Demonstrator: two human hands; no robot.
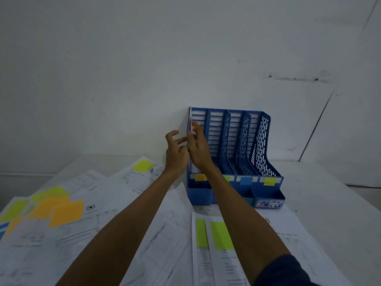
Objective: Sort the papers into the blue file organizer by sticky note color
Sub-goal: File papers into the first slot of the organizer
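Blue organizer [262, 141]: orange-tagged paper [190, 116] going into leftmost slot [199, 117], so this is the filing step. Right hand [199, 149] pinches it; left hand [177, 150], fingers loose, steadies. Next likely needs seating, then release.

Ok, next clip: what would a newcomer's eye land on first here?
The blue plastic file organizer against the wall at centre right stands out, with both the left hand and right hand on a white paper sheet at its leftmost slot. Next come the bright orange sticky notes on papers spread at lower left and the green sticky notes at bottom centre.
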